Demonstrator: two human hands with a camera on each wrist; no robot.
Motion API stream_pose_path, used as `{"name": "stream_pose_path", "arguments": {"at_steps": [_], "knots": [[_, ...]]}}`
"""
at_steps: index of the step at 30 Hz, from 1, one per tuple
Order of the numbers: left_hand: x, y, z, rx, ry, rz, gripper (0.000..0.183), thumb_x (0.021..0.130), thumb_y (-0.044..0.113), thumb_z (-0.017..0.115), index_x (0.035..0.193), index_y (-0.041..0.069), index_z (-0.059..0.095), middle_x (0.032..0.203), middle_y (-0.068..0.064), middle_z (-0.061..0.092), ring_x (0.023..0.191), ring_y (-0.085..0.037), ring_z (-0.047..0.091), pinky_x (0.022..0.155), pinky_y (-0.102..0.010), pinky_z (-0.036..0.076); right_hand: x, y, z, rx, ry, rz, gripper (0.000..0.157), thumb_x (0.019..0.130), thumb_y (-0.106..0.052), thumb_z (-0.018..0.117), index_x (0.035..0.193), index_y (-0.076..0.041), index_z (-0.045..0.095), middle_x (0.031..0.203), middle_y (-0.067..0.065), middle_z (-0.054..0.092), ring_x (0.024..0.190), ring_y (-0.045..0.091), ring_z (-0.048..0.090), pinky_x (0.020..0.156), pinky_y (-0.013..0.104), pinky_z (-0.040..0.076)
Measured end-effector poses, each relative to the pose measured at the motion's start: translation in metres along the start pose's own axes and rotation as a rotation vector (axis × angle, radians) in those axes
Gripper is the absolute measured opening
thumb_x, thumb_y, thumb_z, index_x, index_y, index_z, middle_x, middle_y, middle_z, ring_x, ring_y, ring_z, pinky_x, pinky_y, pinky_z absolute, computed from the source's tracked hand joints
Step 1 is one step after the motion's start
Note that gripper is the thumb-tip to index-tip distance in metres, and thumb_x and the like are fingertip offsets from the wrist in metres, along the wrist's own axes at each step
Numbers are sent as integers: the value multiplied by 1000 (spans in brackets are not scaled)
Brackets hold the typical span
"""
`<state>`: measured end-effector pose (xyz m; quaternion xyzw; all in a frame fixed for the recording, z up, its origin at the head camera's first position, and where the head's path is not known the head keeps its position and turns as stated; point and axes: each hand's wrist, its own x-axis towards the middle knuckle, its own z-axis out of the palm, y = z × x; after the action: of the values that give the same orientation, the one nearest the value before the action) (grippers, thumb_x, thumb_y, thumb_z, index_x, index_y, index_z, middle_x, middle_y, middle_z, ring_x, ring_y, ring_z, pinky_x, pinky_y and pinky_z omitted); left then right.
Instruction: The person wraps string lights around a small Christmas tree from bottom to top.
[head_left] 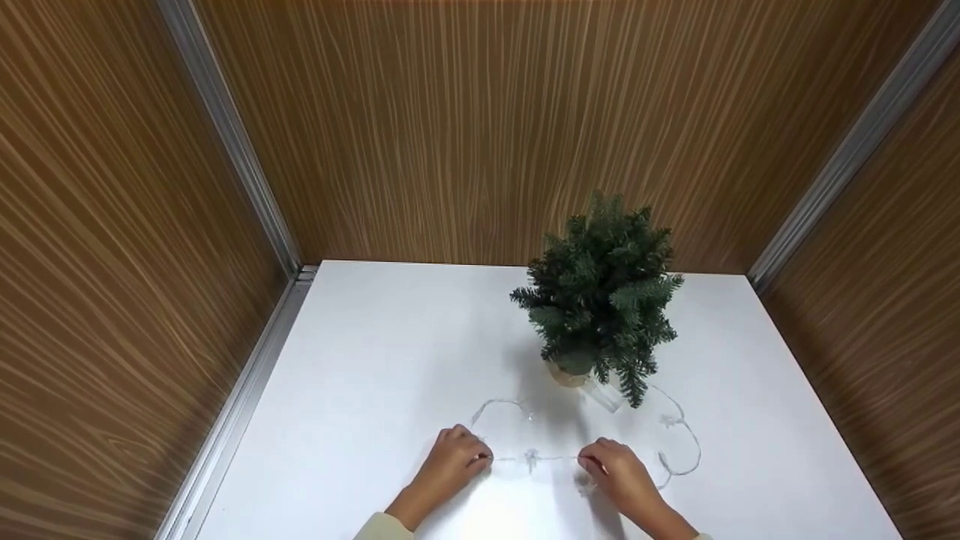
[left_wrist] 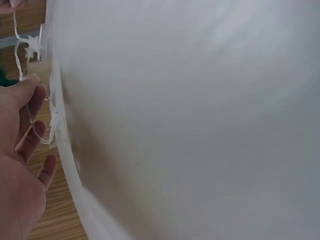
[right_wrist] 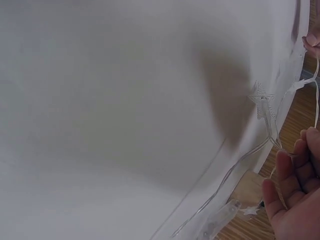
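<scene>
A clear-wired string of star lights (head_left: 532, 457) is stretched between my two hands, with one star in the middle of the span. My left hand (head_left: 451, 461) pinches the wire between thumb and fingertips on the left; a loop of it curves up behind that hand. On the right, my right hand (head_left: 616, 474) pinches the same wire. Another star (right_wrist: 261, 100) hangs from the string beside the right hand in the right wrist view. The rest of the wire (head_left: 694, 442) curls over the table to the right.
A small green artificial fir tree (head_left: 600, 292) stands on a light wooden base (head_left: 566, 375) beyond my hands. Beside its base lies a clear, box-like piece (head_left: 606, 395). The white table (head_left: 375, 337) is enclosed by wood-grain panels (head_left: 450, 135) at the back and sides.
</scene>
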<state>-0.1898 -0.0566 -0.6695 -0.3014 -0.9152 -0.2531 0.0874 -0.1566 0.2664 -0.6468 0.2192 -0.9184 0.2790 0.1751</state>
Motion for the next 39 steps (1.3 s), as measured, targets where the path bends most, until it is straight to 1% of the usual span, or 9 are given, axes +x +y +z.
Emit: {"name": "stream_pose_path", "arguments": {"at_steps": [5,9,15,19,23,26,29,36,39], "knots": [[7,-4,-5,7,142,31,7,92,29,72,90,24,75,91,14,72,99,-11,54,88,-36,44,5,1,-12,-29,-11,82,20,83,-4,80,83,-21,69,75,-19,55,67,-3,44,62,26,42],[14,-5,-9,-4,237,36,7,91,28,73,87,23,74,90,14,72,98,-12,55,85,-34,45,8,0,-21,-38,51,78,20,82,-4,80,82,-20,70,74,-21,54,66,-4,44,61,26,42],[26,-4,-12,2,364,42,7,91,26,75,86,21,74,90,12,72,95,-14,56,82,-34,47,14,-4,-41,-38,169,37,22,82,0,80,82,-19,69,75,-21,53,68,-3,43,60,21,39],[34,-6,-13,52,448,49,5,87,21,80,86,20,76,88,10,72,91,-15,57,78,-33,48,19,-4,-57,-51,246,-48,11,89,-7,76,85,-16,70,76,-15,56,70,0,47,64,17,38],[43,-4,-15,94,498,41,10,82,17,84,83,21,74,86,11,71,88,-14,57,76,-33,48,23,-5,-70,-61,314,-106,7,92,-11,74,86,-13,71,76,-11,57,69,4,48,64,18,38],[49,-2,-16,105,510,38,14,80,18,85,81,23,72,86,11,71,88,-15,57,77,-34,48,26,-6,-80,-82,333,-107,10,87,-5,77,87,-12,70,76,-9,58,68,5,49,63,19,38],[53,1,-18,78,490,53,15,79,20,86,80,23,71,89,12,73,91,-16,57,81,-37,47,30,-6,-88,-102,358,-90,16,81,2,79,88,-10,71,76,-7,60,68,6,50,64,19,38],[54,5,-25,-51,333,92,14,90,37,77,87,24,71,90,14,72,103,-13,54,93,-41,43,37,-1,-104,-140,455,-101,23,74,7,82,86,-9,71,73,-4,61,65,12,50,64,23,36],[54,2,-28,-62,308,103,14,93,36,72,91,23,72,89,13,70,104,-13,53,93,-39,43,38,4,-111,-150,505,-94,23,73,9,82,86,-7,72,72,-1,62,65,16,52,65,25,37]]}}
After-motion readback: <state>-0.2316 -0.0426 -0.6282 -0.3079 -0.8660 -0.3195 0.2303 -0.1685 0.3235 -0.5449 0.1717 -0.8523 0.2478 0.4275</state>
